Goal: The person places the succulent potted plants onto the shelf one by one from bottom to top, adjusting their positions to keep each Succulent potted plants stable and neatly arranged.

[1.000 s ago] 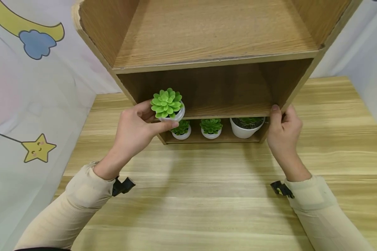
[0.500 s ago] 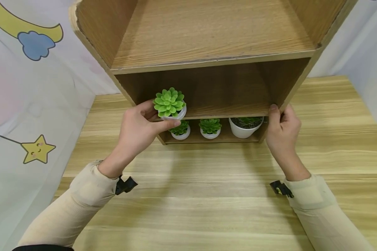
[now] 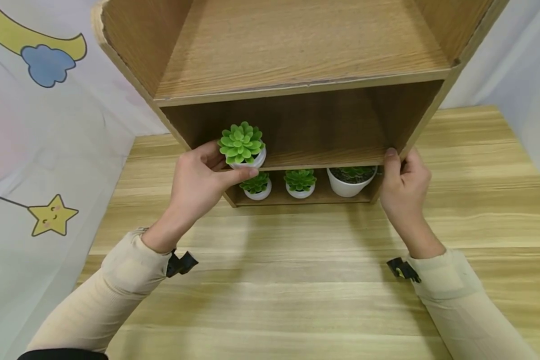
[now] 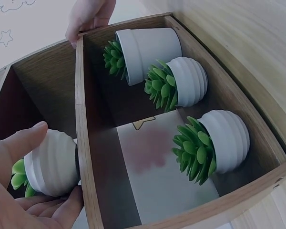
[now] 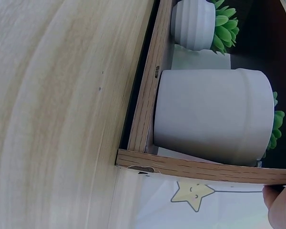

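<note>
My left hand (image 3: 191, 182) holds a small succulent (image 3: 241, 142) in a ribbed white pot at the left end of the wooden rack's (image 3: 306, 90) middle board. Thumb and fingers lie on opposite sides of the pot (image 4: 52, 164); its base is at the board, and whether it bears fully on it I cannot tell. At the rack's right side, my right hand (image 3: 405, 192) grips the upright panel near the same board, thumb in front. Part of that hand (image 5: 283, 207) shows at the edge of the right wrist view.
On the bottom level stand two small potted succulents, one left (image 3: 256, 187) and one in the middle (image 3: 300, 182), and a larger white pot (image 3: 348, 185) on the right. The rack rests on a wood-grain table (image 3: 297, 280). A patterned cloth (image 3: 49, 150) hangs at the left.
The held succulent has shifted slightly right and farther back over the middle board, left hand with it. My right hand keeps its grip on the rack's side.
</note>
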A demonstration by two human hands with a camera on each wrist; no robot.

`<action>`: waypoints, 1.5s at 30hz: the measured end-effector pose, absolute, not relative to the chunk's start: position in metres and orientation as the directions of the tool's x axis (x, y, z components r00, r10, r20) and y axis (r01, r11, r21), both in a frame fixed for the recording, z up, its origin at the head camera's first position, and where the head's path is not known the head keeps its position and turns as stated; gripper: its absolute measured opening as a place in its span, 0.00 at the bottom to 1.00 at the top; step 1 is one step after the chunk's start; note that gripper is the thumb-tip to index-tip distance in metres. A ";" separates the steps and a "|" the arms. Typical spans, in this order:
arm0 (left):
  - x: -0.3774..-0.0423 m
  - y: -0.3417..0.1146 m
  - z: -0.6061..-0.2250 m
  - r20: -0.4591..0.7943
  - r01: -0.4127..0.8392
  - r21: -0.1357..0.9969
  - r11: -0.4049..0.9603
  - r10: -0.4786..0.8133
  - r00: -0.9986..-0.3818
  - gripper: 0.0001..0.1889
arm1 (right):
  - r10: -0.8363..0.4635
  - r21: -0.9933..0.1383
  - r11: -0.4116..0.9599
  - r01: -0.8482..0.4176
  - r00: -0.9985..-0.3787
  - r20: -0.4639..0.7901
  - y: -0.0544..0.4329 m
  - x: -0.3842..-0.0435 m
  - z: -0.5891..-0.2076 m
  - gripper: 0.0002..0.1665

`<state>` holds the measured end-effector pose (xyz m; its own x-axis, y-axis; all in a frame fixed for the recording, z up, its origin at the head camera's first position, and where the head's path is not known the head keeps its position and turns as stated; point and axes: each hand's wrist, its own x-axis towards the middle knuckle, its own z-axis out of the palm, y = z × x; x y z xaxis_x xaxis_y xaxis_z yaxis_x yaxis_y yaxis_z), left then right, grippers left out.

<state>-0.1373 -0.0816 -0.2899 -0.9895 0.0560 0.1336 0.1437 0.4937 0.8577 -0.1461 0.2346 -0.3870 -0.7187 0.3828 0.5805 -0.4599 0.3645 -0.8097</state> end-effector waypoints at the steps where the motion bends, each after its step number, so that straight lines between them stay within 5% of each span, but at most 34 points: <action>1: -0.138 -0.082 -0.290 0.135 0.145 0.856 0.496 0.056 -0.989 0.28 | 0.381 -0.809 0.364 -0.461 -0.719 0.581 0.235 -0.146 -0.387 0.16; 45: -0.143 -0.073 -0.297 0.185 0.163 0.855 0.492 0.004 -0.983 0.25 | 0.379 -0.807 0.349 -0.476 -0.716 0.586 0.235 -0.147 -0.388 0.15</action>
<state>-0.1430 -0.0730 -0.2966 -0.9827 0.0038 0.1850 0.1629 0.4918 0.8553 -0.1474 0.2354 -0.3880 -0.7164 0.3789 0.5858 -0.4756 0.3492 -0.8074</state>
